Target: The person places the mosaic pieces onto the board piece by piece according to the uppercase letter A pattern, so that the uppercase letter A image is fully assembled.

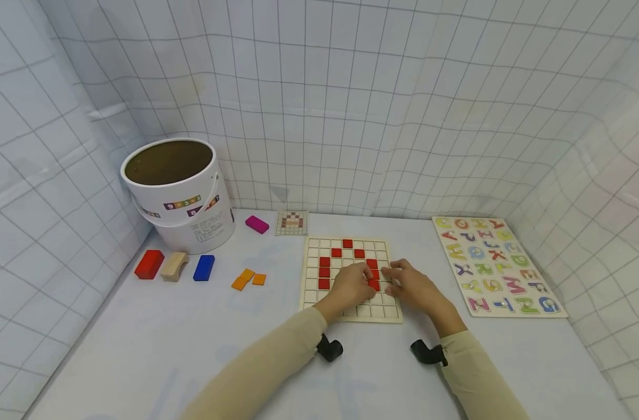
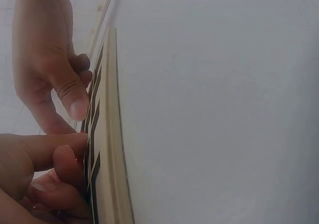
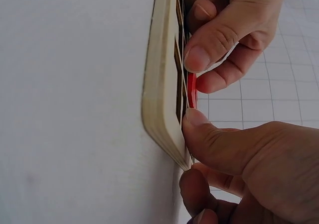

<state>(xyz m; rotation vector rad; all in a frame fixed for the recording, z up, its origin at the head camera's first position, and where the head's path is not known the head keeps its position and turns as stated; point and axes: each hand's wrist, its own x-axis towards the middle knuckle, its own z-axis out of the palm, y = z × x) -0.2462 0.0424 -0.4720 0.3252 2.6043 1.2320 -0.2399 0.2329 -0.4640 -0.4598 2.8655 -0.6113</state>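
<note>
A pale wooden grid board (image 1: 311, 297) lies flat, with several red square tiles (image 1: 324, 272) set in an arch-like pattern. My left hand (image 1: 351, 284) reaches over its lower right part, thumb and index finger pinching a red tile (image 1: 374, 285). In the right wrist view, a red edge shows beside the left thumb (image 3: 198, 58). My right hand (image 1: 414, 289) rests at the board's right edge, its thumb (image 3: 197, 118) touching the top near the corner. The right fingers are loosely bent, and I see no tile in them.
Behind the board lies a small pattern card (image 1: 291, 223). To the left are orange tiles (image 1: 259, 279), a magenta block (image 1: 257, 224), blue block (image 1: 204, 268), wooden arch (image 1: 174, 266), red block (image 1: 149, 264) and white bucket (image 1: 199, 230). An alphabet board (image 1: 500, 268) lies right.
</note>
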